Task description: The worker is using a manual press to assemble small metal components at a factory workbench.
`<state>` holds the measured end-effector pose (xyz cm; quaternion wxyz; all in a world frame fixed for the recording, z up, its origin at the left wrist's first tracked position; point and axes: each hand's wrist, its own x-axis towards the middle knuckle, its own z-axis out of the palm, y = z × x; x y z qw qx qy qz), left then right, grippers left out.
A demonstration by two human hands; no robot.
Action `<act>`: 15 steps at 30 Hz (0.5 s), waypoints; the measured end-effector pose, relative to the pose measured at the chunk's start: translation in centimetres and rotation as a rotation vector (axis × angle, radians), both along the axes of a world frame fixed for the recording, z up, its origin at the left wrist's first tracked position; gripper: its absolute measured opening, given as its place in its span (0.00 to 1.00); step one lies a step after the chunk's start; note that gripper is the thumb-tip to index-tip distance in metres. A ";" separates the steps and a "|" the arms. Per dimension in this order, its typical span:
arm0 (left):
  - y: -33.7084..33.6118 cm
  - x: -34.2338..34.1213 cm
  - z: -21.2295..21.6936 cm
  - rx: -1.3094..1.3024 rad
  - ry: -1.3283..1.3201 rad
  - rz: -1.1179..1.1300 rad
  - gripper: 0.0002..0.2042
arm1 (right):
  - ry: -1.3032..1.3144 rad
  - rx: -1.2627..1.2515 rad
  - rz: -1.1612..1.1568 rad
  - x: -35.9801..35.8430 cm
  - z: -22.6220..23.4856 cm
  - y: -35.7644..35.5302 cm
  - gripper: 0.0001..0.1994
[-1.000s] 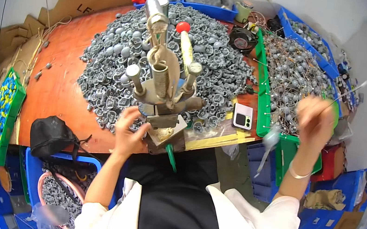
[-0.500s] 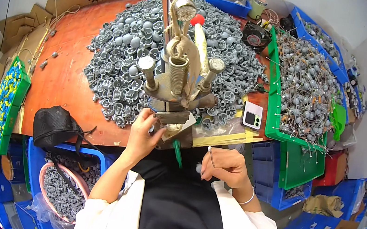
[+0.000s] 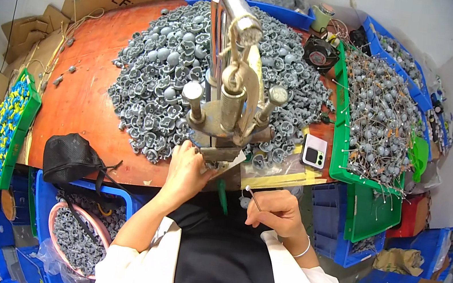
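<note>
A metal hand press (image 3: 229, 113) with a spring and two bolts stands at the table's front edge. At its lower jaw is my left hand (image 3: 186, 170), fingers curled in under the metal; whatever they grip there is hidden. Further right, my right hand (image 3: 280, 211) is closed around a thin pin (image 3: 254, 199) with a small white head, which sticks up from the fingers. A pale grey ball (image 3: 244, 202) shows beside that hand. Behind the press lies a large heap of grey plastic half-shells (image 3: 158, 91). A green handle (image 3: 222, 197) hangs below the press.
On the right, a green tray (image 3: 339, 128) holds many grey balls on wires. A phone (image 3: 314, 151) lies near taped plastic. At left are a green tray (image 3: 21, 136) of yellow and blue pieces, a black bag (image 3: 69, 155) and a blue bin (image 3: 131, 204) of grey parts.
My left hand has turned and its fingers have gone further in under the press jaw. The right hand has lowered slightly, its pin now tilted more. The whole view has shifted a little.
</note>
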<state>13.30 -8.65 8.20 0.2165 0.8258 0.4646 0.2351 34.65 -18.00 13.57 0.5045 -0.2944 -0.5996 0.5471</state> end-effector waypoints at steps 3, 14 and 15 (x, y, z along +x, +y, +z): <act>0.3 0.2 -0.8 -0.036 -0.128 -0.049 0.14 | -0.015 0.009 -0.021 -0.3 0.4 0.1 0.04; -0.7 0.9 -4.2 0.002 -0.247 0.104 0.16 | -0.018 -0.031 0.049 -1.9 0.1 0.3 0.07; -1.1 1.5 -4.1 0.031 -0.244 0.138 0.15 | -0.016 -0.037 0.047 -2.0 0.1 0.4 0.07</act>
